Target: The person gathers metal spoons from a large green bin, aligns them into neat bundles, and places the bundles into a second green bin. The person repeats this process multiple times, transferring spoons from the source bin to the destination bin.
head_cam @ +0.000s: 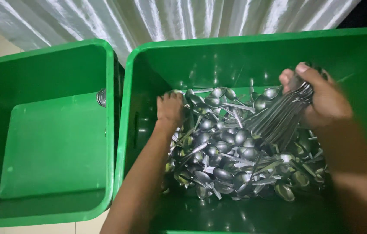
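In the right green plastic bin (253, 52), shiny steel spoons (231, 156) lie heaped. My right hand (322, 97) is clenched around a bundle of spoon handles (281, 115). My left hand (169, 110) reaches into the pile, its fingers hidden, so I cannot tell its grip.

You've got two green plastic bins side by side on a pale tiled floor (81, 227) that only peeks out at the bottom. The left bin (45, 130) fills the left of the frame – the right bin (253, 47) holds a heap of metal spoons (231, 151) mid-frame.
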